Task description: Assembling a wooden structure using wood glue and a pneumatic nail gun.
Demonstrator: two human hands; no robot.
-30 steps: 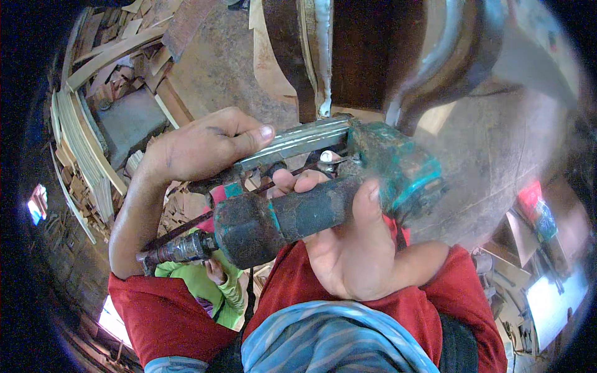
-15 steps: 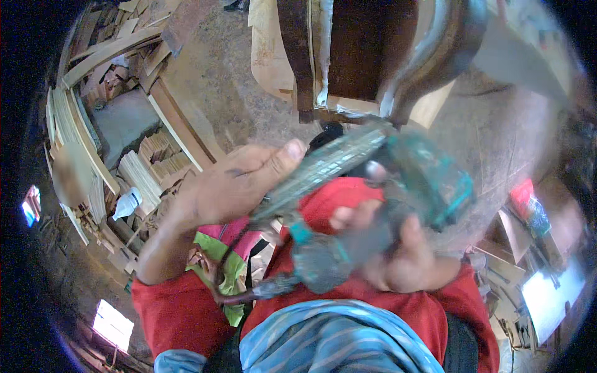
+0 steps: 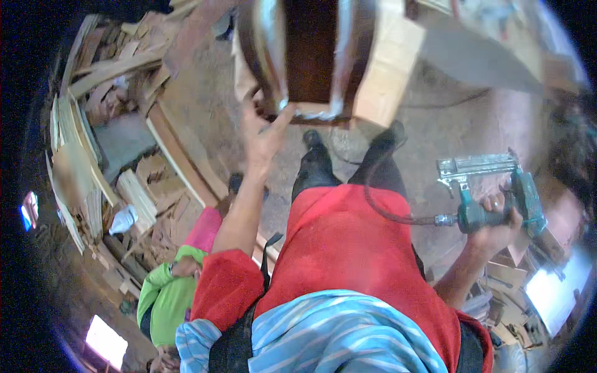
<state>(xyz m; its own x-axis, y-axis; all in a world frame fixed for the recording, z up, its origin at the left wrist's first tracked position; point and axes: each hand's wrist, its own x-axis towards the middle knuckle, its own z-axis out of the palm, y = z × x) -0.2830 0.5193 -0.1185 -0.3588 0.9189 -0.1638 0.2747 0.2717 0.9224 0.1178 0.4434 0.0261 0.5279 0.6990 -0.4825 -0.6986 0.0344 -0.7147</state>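
My left hand (image 3: pixel 264 133) grips the near left corner of a dark wooden furniture piece (image 3: pixel 309 50), thumb on the near edge and fingers at its side. Whitish strips run along its curved sides and near end. Out to the right, my right hand (image 3: pixel 497 227) is wrapped round the handle of a green air nail gun (image 3: pixel 532 202). The gun's silver magazine points left, well apart from the furniture piece. From the handle's base a dark air hose (image 3: pixel 388 214) loops left and down toward my feet.
Another person in a green top (image 3: pixel 174 304) is close on my left. Behind them lie stacked wood strips (image 3: pixel 137 196), a long board (image 3: pixel 177 149) and a white plastic bottle (image 3: pixel 123 219). A pale flat panel (image 3: pixel 388 62) lies beside the furniture piece. Wood offcuts (image 3: pixel 504 273) lie at right.
The nail gun has swung from in front of my body out to the right in my right hand. My left hand has left the gun's side, reached forward and taken hold of the furniture piece.
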